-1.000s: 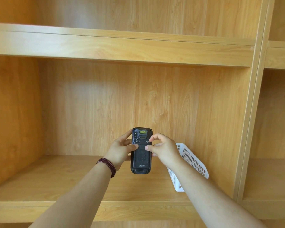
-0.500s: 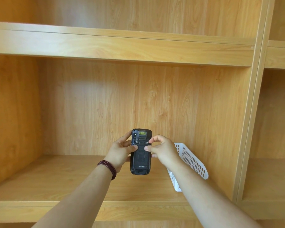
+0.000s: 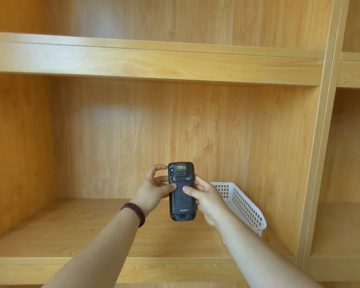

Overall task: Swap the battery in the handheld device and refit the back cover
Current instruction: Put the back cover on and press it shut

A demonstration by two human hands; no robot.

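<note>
Both hands clamp the upright black rugged plastic handheld device (image 3: pixel 182 191), thumbs pressing its back cover (image 3: pixel 182 199). The left hand (image 3: pixel 152 192) grips at nine o'clock, the right hand (image 3: pixel 209 201) at three o'clock.

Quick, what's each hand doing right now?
Left hand: holding the handheld device, thumb on its back cover.
Right hand: gripping the same device.

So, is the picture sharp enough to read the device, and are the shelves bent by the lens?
Head view: the device is sharp, its logo readable; a pale light patch lies on the shelf edge; wide-angle lens bows the shelf lines slightly.
</note>
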